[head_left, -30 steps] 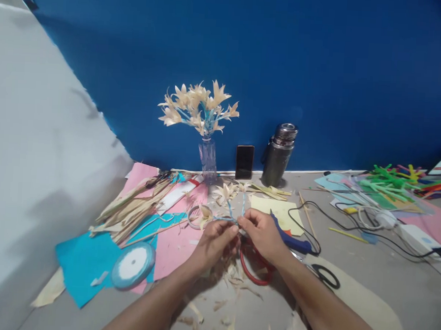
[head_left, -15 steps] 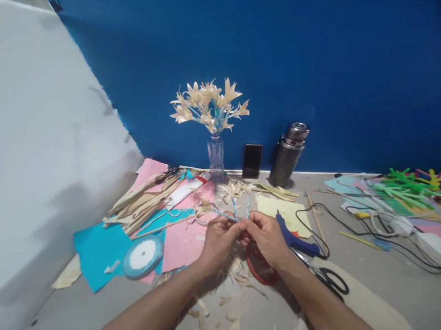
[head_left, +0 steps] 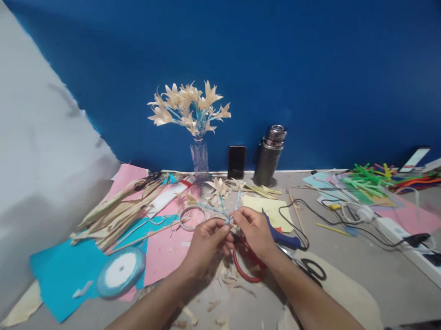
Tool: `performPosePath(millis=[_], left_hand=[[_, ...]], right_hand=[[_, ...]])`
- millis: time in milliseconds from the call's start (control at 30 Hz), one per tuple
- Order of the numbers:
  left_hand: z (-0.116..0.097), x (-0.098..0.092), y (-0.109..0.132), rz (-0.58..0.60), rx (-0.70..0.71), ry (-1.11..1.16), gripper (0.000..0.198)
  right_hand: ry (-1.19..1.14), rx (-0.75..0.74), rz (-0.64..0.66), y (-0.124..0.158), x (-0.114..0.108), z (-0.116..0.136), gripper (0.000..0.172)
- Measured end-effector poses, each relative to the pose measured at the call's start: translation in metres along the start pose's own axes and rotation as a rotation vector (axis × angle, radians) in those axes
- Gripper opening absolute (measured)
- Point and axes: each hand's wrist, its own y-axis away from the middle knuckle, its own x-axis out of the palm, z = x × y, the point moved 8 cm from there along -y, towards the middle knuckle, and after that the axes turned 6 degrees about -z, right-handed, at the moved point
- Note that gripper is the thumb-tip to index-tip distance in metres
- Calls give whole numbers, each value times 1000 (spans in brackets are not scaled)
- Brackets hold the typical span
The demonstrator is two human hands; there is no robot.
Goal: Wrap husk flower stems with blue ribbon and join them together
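My left hand (head_left: pixel 211 241) is closed on blue-wrapped stems (head_left: pixel 223 213) topped with small cream flowers (head_left: pixel 219 186). Beside it, my right hand (head_left: pixel 253 230) pinches at the same stems, its fingertips close to the left ones. The stems branch upward and to the left from my fingers. A red-handled tool (head_left: pixel 246 277) lies below my right hand, partly covered by it. Just right of that hand are a blue glue gun (head_left: pixel 285 238) and black-handled scissors (head_left: pixel 313 269). Dried husk scraps (head_left: pixel 229 281) are scattered under my wrists.
Behind stand a vase (head_left: pixel 199 159) of cream flowers, a phone (head_left: pixel 236 162) and a metal flask (head_left: pixel 270 155). To the left are dried husks (head_left: pixel 118 209), blue paper (head_left: pixel 59 270) and a ribbon roll (head_left: pixel 120 273). Cables (head_left: pixel 336 220) and a power strip (head_left: pixel 415 249) lie right.
The view has turned right, so the scene sits further left. My fingertips have parted slightly, showing the join of the blue stems. The power strip and a second phone at right now show more.
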Motion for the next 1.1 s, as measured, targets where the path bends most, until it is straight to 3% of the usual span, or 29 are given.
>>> performPosePath(millis=[200, 333, 600, 733, 800, 867, 1000, 1100], left_hand=[[-7, -8, -1, -74, 62, -34, 29], [-13, -7, 3, -73, 95, -84, 26], [-2, 7, 6, 66, -36, 92, 35], [4, -4, -1, 3, -50, 42, 29], [-2, -12, -4, -62, 19, -75, 33], [-12, -17, -6, -95, 109, -154, 49], [-38, -31, -6, -148, 255, -329, 37], [-66, -32, 3, -122, 496, -529, 47]], right_hand=[[-31, -29, 43, 0, 0, 6, 31], [-50, 35, 78, 2, 1, 5, 29], [-158, 135, -30, -1, -12, 0, 31], [-335, 193, -13, -4, -12, -6, 31], [-420, 215, 10, -5, -10, -9, 31], [-475, 229, 29, -5, -8, -11, 31], [-515, 226, 43, -5, -7, -10, 29], [-521, 208, 39, -5, -9, -7, 28]])
